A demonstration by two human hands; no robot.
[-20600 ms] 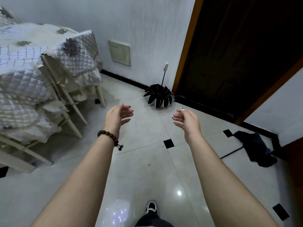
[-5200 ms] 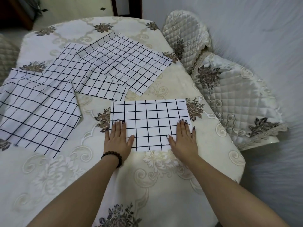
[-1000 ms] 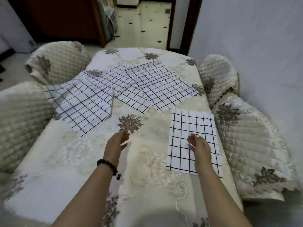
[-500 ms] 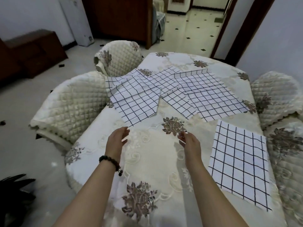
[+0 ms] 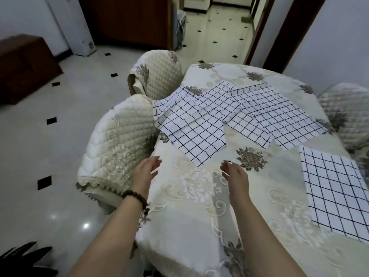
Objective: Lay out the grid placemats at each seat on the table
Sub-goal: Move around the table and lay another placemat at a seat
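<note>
Grid placemats, white cloth with thin black lines: one lies flat and alone (image 5: 335,192) at the right edge of the desk (image 5: 199,216), in front of the right-hand seat. Remaining mats sit in an overlapping heap (image 5: 229,120) across the middle and far-left part of the desk, several at skewed angles, some creased. Nearest corner of the heap (image 5: 199,144) points toward the hands; its left end hangs off the desk edge, touching the nearer chair back.

Head view, only one:
- Desk is round or oval, covered by a cream embroidered cloth with brown flower motifs.
- Left hand (image 5: 144,172): fingers straight and loose, spread slightly, palm facing inward, holding nothing. Hovers over the desk's left edge, near the heap corner but apart from it. Dark beaded bracelet (image 5: 135,198) on the wrist.
- Right hand (image 5: 235,174): fingers relaxed, slightly bent, holding nothing. Over bare tablecloth between the heap and the single mat, touching neither. Cannot tell if the fingertips touch the cloth.
- Two cream quilted chair backs on the left, the nearer one (image 5: 117,144) tight against the desk, the farther one (image 5: 157,74) behind it. Another quilted chair back (image 5: 347,112) at far right.
- Pale glossy floor tiles with small black diamond insets (image 5: 45,181); dark wood door frame (image 5: 283,31) top right.
</note>
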